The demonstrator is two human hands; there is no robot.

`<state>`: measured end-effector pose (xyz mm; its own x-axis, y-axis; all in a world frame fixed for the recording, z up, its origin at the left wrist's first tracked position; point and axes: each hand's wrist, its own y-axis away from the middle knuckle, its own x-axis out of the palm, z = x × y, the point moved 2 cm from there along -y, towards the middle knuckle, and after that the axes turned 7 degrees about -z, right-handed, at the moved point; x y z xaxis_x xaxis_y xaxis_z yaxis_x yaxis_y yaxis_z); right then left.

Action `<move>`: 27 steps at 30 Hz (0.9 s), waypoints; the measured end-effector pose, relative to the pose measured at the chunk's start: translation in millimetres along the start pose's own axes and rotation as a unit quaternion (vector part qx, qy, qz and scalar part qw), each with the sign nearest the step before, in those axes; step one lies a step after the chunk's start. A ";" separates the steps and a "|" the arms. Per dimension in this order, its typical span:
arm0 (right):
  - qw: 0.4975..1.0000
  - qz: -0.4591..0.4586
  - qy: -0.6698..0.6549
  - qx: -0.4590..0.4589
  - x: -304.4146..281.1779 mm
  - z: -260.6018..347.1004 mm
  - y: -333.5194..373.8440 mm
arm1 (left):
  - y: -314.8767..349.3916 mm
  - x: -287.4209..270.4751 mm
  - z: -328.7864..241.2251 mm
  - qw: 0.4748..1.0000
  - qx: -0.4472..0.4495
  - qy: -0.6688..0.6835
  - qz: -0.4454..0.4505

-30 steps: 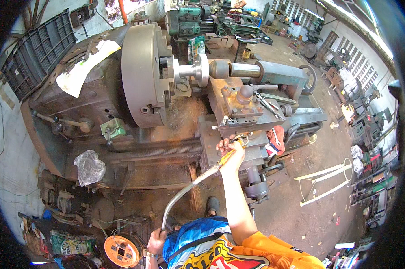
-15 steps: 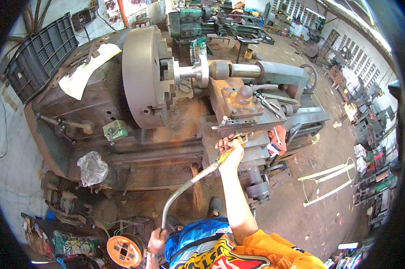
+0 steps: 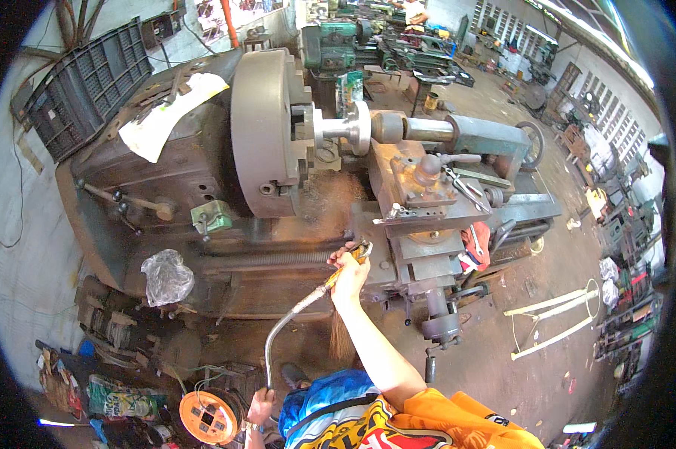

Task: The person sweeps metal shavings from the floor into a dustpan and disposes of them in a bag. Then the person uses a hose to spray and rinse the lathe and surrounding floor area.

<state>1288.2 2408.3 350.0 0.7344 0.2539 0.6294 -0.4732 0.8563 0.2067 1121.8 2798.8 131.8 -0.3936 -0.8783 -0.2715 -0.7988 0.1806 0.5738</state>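
Note:
My right hand is wrapped around an air blow gun with a yellow handle, in front of the lathe bed beside the carriage. A grey hose curves down from the gun to my left hand, which grips it low by my body. Behind the gun stands the big lathe, its large round chuck holding a shiny flanged metal workpiece. The tailstock supports the workpiece's right end. Rusty brown residue covers the bed below the chuck.
Several wrenches lie on the carriage, near the tool post. A red cloth hangs beside it. A crumpled plastic bag is at the lathe's front left. An orange cable reel sits by my left hand; a broom stands below the bed.
My right hand has drawn the blow gun left and slightly down, away from the carriage front toward the bed. My left hand still grips the hose. The view has shifted a little.

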 end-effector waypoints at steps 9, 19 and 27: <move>0.988 0.148 -0.041 0.024 65.5 19.2 5.9 | 17.6 0.0 -51.2 0.989 0.063 -0.125 -0.056; 0.984 0.160 -0.040 0.072 91.5 27.4 -5.3 | 21.3 6.8 -79.1 0.994 0.090 -0.059 -0.022; 0.982 0.112 -0.035 0.149 54.1 -10.8 -40.2 | 4.5 1.8 -48.4 0.981 0.137 -0.133 -0.028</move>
<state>1352.2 2392.4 367.6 0.5644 0.3805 0.7326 -0.7489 0.6093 0.2605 1139.6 2776.6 171.3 -0.4220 -0.7495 -0.5100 -0.9004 0.2808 0.3323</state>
